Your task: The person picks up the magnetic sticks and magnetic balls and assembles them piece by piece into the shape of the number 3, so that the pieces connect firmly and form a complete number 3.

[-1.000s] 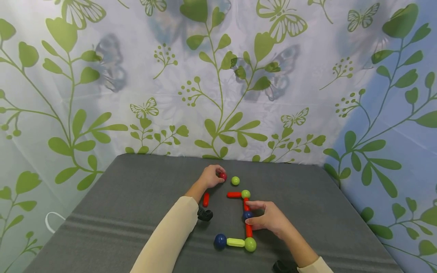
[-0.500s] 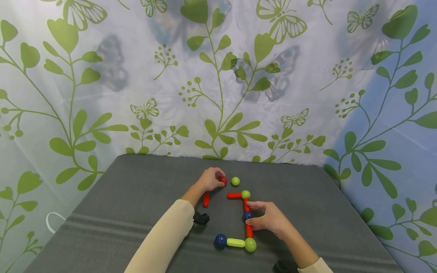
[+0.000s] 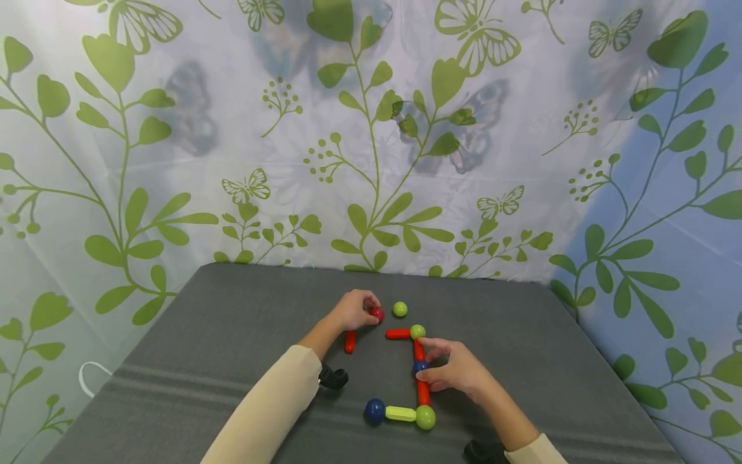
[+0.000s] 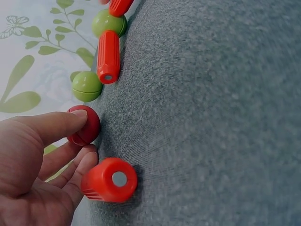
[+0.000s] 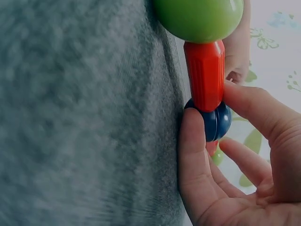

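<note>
In the head view my left hand (image 3: 353,310) pinches a red ball (image 3: 377,314) near the back of the grey table; the left wrist view shows the thumb on its near side. A loose magnetic red rod (image 4: 110,181) lies close below those fingers. My right hand (image 3: 456,367) holds a magnetic rod-and-ball chain at its dark blue ball (image 5: 216,122), its fingers also touching the adjoining red rod (image 5: 205,75). The chain's green ball (image 3: 418,332) joins a sideways red rod (image 3: 398,334). At its front, a green ball (image 3: 426,417) joins a yellow-green rod (image 3: 400,414) and a blue ball (image 3: 375,411).
A loose green ball (image 3: 400,309) lies to the right of the red ball. The grey cloth-covered table (image 3: 232,361) runs back to a leaf-and-butterfly patterned curtain (image 3: 371,161). Black camera straps (image 3: 333,377) are on the wrists.
My left hand has drawn the red ball slightly toward me, past the loose green ball. The right hand stays at the chain, with little movement.
</note>
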`<state>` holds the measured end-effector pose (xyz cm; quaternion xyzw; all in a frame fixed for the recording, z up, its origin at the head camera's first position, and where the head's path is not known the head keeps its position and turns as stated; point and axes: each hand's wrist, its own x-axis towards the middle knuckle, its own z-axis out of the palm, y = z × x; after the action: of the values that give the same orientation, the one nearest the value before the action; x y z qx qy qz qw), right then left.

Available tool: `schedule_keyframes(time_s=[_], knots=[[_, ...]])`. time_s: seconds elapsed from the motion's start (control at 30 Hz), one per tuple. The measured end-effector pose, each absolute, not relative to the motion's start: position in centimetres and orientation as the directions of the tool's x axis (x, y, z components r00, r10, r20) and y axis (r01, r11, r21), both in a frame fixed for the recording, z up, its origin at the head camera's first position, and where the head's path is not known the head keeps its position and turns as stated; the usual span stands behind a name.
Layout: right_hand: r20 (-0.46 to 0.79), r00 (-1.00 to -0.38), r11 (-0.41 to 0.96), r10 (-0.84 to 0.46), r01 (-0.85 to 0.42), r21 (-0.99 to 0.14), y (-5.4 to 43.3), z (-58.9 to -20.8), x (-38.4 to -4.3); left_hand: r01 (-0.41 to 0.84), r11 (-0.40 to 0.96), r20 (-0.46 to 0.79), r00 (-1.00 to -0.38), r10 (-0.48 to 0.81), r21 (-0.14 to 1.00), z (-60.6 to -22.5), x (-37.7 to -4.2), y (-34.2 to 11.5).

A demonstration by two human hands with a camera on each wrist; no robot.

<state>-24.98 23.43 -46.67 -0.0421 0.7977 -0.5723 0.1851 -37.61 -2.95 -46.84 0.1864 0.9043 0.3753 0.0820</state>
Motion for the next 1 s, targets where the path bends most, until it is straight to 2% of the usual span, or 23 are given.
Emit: schedule_keyframes(time_s=[0.33,1.0], knots=[[-0.288,-0.910,0.377,-0.300,0.164,-0.911,23.6,-46.3,-25.6,0.271,0.645,-0.035,-0.907,0.420,0.715,-46.5,-36.4,-3.4],[-0.308,-0.895,0.381,-0.324,0.174,-0.908,23.7,-46.2,-26.1,0.328,0.604,0.004,-0.881,0.473,0.726,-46.7,-35.2,-4.1]])
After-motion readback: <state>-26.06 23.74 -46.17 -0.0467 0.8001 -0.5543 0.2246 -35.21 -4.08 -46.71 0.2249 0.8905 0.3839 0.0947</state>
